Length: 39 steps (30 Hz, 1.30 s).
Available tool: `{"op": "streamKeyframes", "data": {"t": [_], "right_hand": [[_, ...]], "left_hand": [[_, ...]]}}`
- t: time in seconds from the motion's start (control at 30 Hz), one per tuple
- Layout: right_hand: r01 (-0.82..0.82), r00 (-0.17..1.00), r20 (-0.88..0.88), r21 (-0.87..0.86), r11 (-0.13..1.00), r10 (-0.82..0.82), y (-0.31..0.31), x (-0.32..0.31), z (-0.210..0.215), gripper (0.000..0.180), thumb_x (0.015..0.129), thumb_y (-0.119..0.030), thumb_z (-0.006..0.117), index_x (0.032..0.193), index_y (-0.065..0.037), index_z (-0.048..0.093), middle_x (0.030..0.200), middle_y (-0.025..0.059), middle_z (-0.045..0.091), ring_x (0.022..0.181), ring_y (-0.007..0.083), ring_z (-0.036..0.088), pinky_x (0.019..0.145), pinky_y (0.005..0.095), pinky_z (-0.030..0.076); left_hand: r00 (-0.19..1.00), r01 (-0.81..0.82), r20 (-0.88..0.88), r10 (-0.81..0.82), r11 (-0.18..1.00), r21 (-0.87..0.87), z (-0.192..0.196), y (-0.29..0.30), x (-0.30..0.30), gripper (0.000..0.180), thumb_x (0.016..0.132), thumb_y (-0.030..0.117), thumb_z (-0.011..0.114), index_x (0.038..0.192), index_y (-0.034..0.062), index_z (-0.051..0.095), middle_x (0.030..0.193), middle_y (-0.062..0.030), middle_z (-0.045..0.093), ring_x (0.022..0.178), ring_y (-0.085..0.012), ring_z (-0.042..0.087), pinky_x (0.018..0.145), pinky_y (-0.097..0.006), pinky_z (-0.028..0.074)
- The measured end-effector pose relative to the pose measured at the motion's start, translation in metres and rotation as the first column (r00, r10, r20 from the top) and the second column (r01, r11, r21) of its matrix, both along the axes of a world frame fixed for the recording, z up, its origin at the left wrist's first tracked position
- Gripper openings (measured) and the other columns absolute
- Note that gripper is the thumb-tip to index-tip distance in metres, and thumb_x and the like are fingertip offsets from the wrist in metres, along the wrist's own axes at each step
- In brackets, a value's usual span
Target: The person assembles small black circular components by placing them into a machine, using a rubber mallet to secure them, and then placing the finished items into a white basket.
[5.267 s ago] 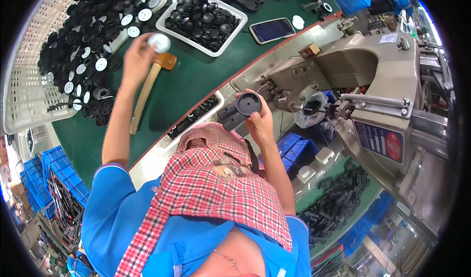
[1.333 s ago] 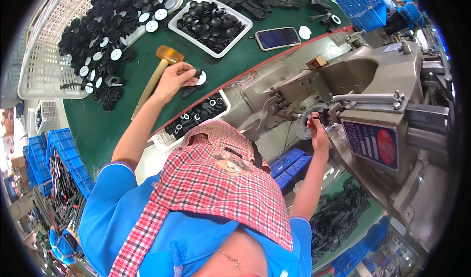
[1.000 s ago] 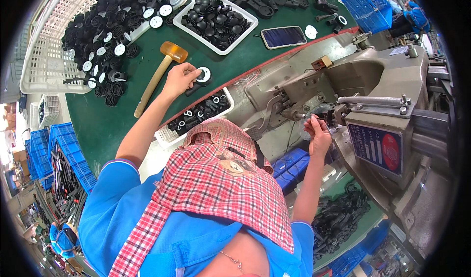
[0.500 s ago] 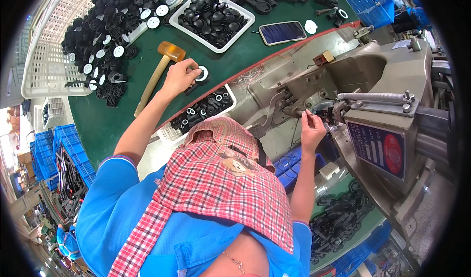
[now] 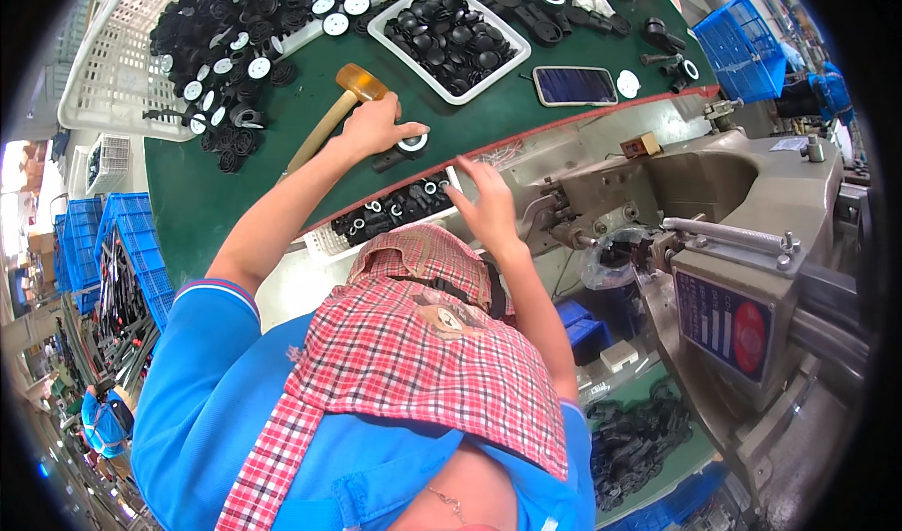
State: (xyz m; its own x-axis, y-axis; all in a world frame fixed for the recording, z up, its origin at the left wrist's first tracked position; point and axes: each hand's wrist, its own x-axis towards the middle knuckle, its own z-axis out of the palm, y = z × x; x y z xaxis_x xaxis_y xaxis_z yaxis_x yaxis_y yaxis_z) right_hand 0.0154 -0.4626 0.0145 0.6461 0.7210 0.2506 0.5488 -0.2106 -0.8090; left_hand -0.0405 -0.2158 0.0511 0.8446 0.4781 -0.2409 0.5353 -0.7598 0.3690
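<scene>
My left hand (image 5: 378, 127) is over the green table, its fingers closed at a black plastic part with a white ring (image 5: 412, 143). The thumb lies along the ring, and the part's short stem (image 5: 387, 160) points back toward me. My right hand (image 5: 489, 204) is in the air by the right end of a small white basket (image 5: 324, 243), thumb and fingers apart, nothing visible between them. Black pieces with white rings (image 5: 395, 208) fill that basket. Just behind my left hand lies a mallet with an amber head (image 5: 361, 82), its wooden handle partly behind my forearm.
A white tray of black round caps (image 5: 512, 65) stands farther back, beside a phone (image 5: 575, 86). Black and white wheel parts (image 5: 254, 33) heap over a large white basket (image 5: 108, 80) at left. A metal machine (image 5: 733, 249) occupies the right side.
My right hand has left the machine and moved left to the small basket, its fingers spreading. My left hand has shifted slightly over the ringed part. The whole view has turned a little.
</scene>
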Motion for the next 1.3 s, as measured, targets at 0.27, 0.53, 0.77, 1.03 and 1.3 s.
{"op": "streamKeyframes", "data": {"t": [0.27,0.53,0.77,1.03,1.3], "right_hand": [[-0.082,0.994,0.075,0.027,0.996,0.080,0.090,0.015,-0.027,0.067,0.065,-0.024,0.085,0.125,-0.011,0.060,0.117,0.0079,0.065,0.109,0.0296,0.053,0.095,0.0409,0.039],[-0.052,0.998,0.027,0.004,0.999,0.052,0.088,0.014,-0.027,0.060,0.064,-0.020,0.084,0.120,-0.010,0.063,0.110,0.0084,0.066,0.103,0.0305,0.054,0.094,0.0419,0.041],[-0.047,0.997,0.067,0.008,0.999,0.047,0.089,0.009,-0.028,0.061,0.063,-0.018,0.085,0.119,-0.008,0.062,0.110,0.0109,0.066,0.105,0.0321,0.054,0.094,0.0429,0.042],[-0.031,0.994,0.101,0.033,0.999,0.027,0.097,0.015,-0.029,0.058,0.061,-0.021,0.085,0.115,-0.011,0.064,0.110,0.0082,0.067,0.104,0.0324,0.055,0.090,0.0437,0.042],[-0.299,0.826,-0.536,-0.152,0.942,0.176,0.030,0.002,0.008,0.062,0.067,-0.023,0.084,0.119,0.000,0.060,0.109,0.0119,0.066,0.098,0.0188,0.064,0.089,0.0339,0.050]], "left_hand": [[0.882,-0.312,0.465,0.084,0.842,0.440,-0.023,0.034,-0.068,0.045,0.086,0.036,0.068,0.113,0.0026,0.053,0.102,-0.0194,0.061,0.095,-0.0370,0.062,0.076,-0.048,0.049],[0.858,-0.160,0.426,0.287,0.938,-0.309,0.072,-0.022,-0.114,0.028,0.095,0.024,0.058,0.104,-0.0012,0.053,0.076,-0.0217,0.062,0.073,-0.0411,0.064,0.061,-0.042,0.049],[0.975,-0.087,0.197,0.101,0.993,-0.079,0.049,-0.035,-0.102,0.038,0.097,0.037,0.055,0.092,-0.0007,0.048,0.067,-0.0246,0.061,0.065,-0.0457,0.061,0.057,-0.051,0.047],[0.977,0.013,0.215,0.007,0.996,-0.089,0.011,-0.030,-0.106,0.042,0.096,0.041,0.053,0.094,-0.0004,0.048,0.072,-0.0255,0.063,0.070,-0.0477,0.063,0.062,-0.054,0.051],[0.953,-0.193,0.275,0.127,0.955,0.227,-0.042,0.047,-0.078,0.037,0.095,0.041,0.056,0.098,0.0042,0.049,0.087,-0.0219,0.066,0.072,-0.0438,0.066,0.059,-0.053,0.053]]}}
